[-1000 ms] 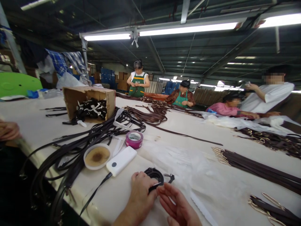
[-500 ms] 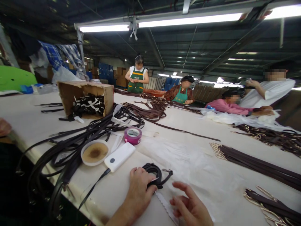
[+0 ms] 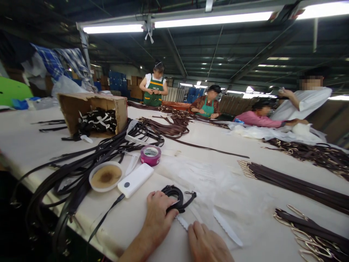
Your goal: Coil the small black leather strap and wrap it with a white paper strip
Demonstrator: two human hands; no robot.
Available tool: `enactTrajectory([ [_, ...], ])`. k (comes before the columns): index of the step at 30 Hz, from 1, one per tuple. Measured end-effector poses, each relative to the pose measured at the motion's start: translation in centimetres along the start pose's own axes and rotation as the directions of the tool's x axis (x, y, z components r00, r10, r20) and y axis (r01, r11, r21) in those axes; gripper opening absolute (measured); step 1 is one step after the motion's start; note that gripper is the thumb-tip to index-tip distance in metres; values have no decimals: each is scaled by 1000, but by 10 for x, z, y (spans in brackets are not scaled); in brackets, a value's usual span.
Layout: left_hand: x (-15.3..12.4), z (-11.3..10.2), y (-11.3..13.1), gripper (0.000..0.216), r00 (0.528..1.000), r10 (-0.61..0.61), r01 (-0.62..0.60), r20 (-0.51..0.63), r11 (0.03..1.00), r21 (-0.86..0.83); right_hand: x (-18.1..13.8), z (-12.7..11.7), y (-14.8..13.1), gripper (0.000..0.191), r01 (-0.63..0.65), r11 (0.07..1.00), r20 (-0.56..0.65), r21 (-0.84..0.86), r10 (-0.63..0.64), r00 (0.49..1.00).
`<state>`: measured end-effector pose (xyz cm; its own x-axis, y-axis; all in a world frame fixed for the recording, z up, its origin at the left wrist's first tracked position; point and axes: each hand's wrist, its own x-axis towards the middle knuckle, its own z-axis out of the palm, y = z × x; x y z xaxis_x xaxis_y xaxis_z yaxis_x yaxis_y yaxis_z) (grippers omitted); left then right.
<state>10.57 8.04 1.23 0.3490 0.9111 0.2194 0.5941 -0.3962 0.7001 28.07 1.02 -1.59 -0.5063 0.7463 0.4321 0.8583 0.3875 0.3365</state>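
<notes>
Hands sit apart near the front edge of the counter [image 3: 120, 222]: the right hand [image 3: 207, 242] rests over a scalloped white strip [image 3: 182, 222], perhaps pinching it, though that is hard to tell, and the left hand [image 3: 159, 213] is closed over a coiled black strap [image 3: 178, 194]. Should that grip ease, the strap could spring open, since its clip end [image 3: 193, 196] lies loose. Farther along, black straps [image 3: 73, 198] droop over the front edge; their weight might drag others down. Beyond, an open cardboard box [image 3: 121, 114] could spill if bumped.

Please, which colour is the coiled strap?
The coiled strap is black, clearest in the head view.
</notes>
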Motion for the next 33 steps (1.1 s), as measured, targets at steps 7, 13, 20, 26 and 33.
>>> enactTrajectory([
  [7, 0, 3, -3, 16, 999, 37, -36, -16, 999, 31, 9, -5, 21, 22, -167, 743, 74, 648, 158, 985],
  [13, 1, 4, -5, 19, 997, 74, -73, -9, 996, 58, 37, 0, 10, 39, -472, -469, 645, 746, 334, 687],
  [20, 4, -1, -1, 18, 996, 54, -58, 66, 996, 68, 47, 1, 32, 42, -442, -345, 542, 828, 288, 790],
  [26, 6, -5, 0, 16, 997, 41, -45, 73, 997, 58, 63, 3, 34, 38, -478, -274, 542, 835, 252, 802],
  [33, 6, 2, -6, 15, 997, 38, -44, 71, 995, 87, 59, 15, 42, 19, -353, 191, 295, 916, 277, 914],
])
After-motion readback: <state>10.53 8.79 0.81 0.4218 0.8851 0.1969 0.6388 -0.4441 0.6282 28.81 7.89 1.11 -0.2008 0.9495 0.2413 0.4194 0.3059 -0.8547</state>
